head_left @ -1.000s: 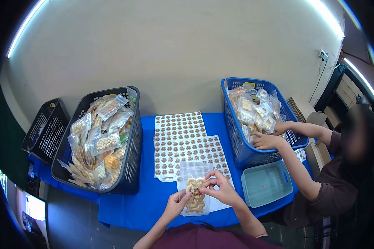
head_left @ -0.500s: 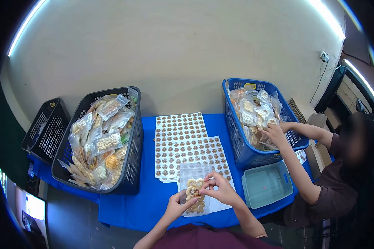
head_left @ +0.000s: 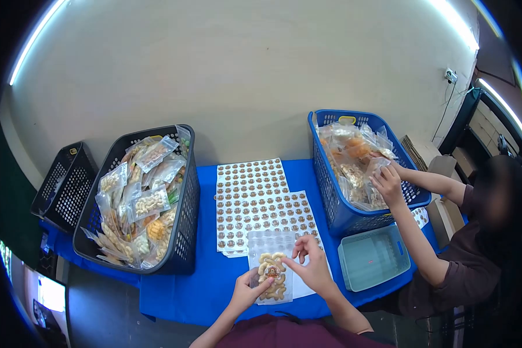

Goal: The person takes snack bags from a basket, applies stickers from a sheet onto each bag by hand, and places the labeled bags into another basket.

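We see the left hand [head_left: 247, 293] closed on the lower left edge of a clear bag [head_left: 271, 259], its thumb laid over the front just below a round label [head_left: 271, 272] and the fingers apparently tucked behind. The right hand [head_left: 314, 268] is partly open at the bag's right side, fingers loosely curled, thumb tip over the bag's edge; we see nothing held in it, and cannot tell whether the thumb presses or only hovers.

The bag is between the two hands, in front of the wearer's body, over the near part of the sticker sheets [head_left: 267, 203]; we cannot tell whether it rests on them. Pale, curved pieces, which we take for cashews, fill its lower part, while the top is flat and unfilled. We judge it light, with a smooth, slippery film, floppy above and lumpy below. The nuts would probably shift and could crack under a hard squeeze, so we would pinch the flat side margins or the unfilled top, and support the filled part from behind where the label needs a firm face.

Farther out on the blue-covered desk [head_left: 206, 232], a dark basket [head_left: 184, 232] of similar bags stands to the left. To the right are a pale tub [head_left: 374, 268] and a blue basket [head_left: 336, 197], where another person's hand [head_left: 388, 184] handles bags.
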Action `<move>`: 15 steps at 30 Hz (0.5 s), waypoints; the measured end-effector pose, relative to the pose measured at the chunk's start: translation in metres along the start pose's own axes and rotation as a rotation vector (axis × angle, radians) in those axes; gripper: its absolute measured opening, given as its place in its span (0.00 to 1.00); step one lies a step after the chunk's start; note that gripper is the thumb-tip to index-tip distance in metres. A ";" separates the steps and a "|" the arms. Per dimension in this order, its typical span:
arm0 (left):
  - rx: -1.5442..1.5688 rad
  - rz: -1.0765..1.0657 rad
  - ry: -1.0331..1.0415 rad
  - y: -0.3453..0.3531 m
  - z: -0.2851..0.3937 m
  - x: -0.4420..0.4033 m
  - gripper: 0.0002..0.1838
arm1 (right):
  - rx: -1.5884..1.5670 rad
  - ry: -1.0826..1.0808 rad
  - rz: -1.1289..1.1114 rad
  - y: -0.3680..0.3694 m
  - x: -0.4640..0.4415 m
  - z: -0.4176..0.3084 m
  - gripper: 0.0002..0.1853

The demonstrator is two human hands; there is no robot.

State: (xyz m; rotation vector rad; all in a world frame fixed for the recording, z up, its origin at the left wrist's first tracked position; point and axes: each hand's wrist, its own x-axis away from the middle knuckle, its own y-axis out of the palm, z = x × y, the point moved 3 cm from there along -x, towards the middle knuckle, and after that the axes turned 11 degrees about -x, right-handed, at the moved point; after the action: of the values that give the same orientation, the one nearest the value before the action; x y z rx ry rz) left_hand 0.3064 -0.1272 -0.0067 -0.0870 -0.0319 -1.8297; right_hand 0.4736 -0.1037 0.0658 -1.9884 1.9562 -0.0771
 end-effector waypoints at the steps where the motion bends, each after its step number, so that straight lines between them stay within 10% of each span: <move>1: 0.004 0.003 -0.011 0.000 0.000 0.001 0.17 | -0.037 -0.034 0.041 -0.002 0.000 0.001 0.24; 7: 0.083 -0.008 -0.029 0.004 0.000 0.000 0.19 | -0.482 0.168 0.020 0.017 0.020 0.028 0.32; 15: -0.083 0.013 0.081 0.008 0.015 -0.005 0.19 | -0.809 0.218 0.088 0.031 0.025 0.035 0.12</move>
State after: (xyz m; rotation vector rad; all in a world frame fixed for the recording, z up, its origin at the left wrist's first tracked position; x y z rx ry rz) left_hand 0.3163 -0.1232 0.0075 -0.0718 0.1017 -1.8200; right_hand 0.4546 -0.1207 0.0193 -2.4245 2.4694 0.6436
